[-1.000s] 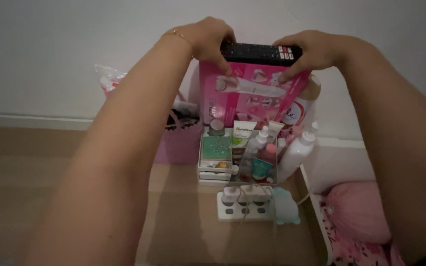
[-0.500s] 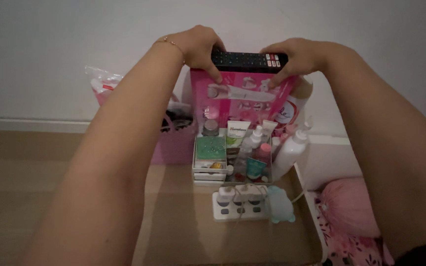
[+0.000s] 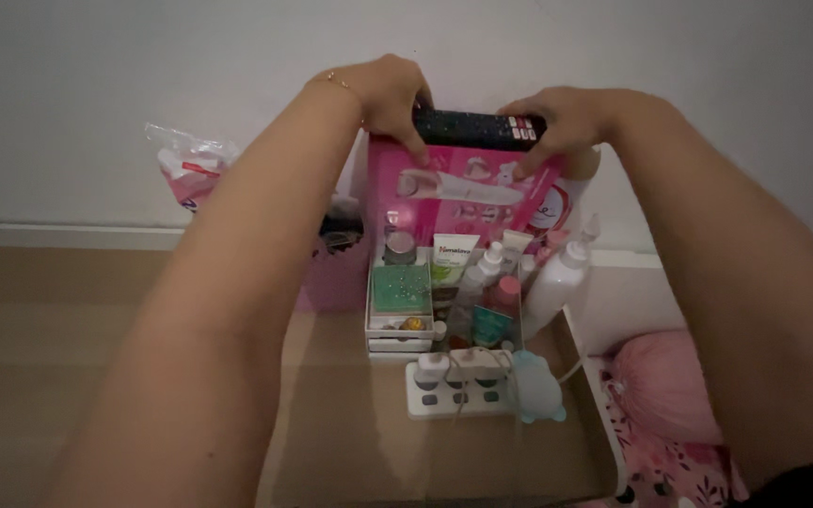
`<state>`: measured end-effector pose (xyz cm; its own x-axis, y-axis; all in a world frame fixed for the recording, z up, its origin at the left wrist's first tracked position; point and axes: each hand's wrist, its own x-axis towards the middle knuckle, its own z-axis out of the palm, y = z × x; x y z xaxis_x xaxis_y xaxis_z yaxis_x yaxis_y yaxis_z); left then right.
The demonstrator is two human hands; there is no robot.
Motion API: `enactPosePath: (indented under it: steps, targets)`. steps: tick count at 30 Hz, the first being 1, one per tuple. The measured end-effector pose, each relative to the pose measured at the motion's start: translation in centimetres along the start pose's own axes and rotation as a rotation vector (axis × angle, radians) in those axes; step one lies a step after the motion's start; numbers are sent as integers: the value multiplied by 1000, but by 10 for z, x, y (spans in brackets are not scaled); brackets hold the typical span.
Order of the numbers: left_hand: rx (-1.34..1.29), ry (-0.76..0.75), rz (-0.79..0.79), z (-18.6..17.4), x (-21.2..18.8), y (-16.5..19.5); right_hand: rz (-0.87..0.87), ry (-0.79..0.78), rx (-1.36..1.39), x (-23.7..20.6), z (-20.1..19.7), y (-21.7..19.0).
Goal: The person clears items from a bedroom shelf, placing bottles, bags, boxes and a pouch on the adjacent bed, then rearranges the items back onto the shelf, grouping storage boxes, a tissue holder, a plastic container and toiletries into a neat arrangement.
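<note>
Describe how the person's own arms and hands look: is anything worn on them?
Both arms are bare from wrist to elbow, with no sleeves in view. The left hand has a thin gold-coloured bracelet at the wrist. The right hand shows no bracelet, watch or glove. Rings cannot be made out.

We see a plain white wall with a pale skirting board along its foot. Below lies a brown wooden floor, all in dim light.
</note>
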<state>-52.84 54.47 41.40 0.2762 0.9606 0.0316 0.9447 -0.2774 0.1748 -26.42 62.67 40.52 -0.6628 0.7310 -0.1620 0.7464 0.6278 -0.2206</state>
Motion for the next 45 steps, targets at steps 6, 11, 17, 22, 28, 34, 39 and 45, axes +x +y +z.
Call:
enactPosePath:
  steps: [6, 11, 17, 22, 28, 34, 39, 45]
  targets:
    - [-24, -43, 0, 12, 4, -4, 145, -82, -76, 0, 6, -10]
    - [-61, -71, -16, 29, 6, -15, 116, -108, 76, 2, 18, -15]
    - [-87, -55, 38, 60, 11, -28, 88, -77, 6, 7, 36, -8]
    - [-100, 2, 151, 70, 19, -31, 58, -92, -167, 8, 36, -10]
    - [-90, -35, 104, 72, 24, -24, 268, -75, -450, 0, 41, -21]
    - [-83, 16, 133, 77, 29, -30, 294, -88, -467, 1, 41, -25]
    - [-120, 125, 145, 90, 23, -29, 264, -95, -414, 7, 52, -9]
    - [-189, 379, 224, 84, -33, -52, -386, 458, -323, 15, 83, 0]
